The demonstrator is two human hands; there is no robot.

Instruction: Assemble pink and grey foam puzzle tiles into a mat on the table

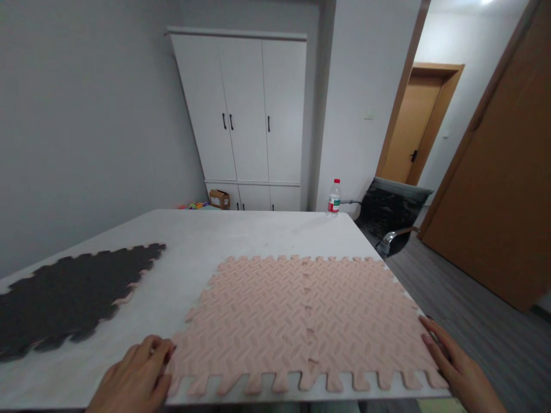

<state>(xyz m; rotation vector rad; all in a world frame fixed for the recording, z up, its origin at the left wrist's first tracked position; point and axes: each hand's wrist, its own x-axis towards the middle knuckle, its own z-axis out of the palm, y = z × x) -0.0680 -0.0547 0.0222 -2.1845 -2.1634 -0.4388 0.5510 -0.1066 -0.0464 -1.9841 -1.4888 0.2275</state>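
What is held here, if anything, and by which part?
The left hand touches the pink mat at its left edge, the right hand at its right edge; whether either grips it cannot be told.

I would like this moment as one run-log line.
left hand: at pink mat, left edge | right hand: at its right edge | dark mat: apart, to the left | bottle: upright, behind pink mat
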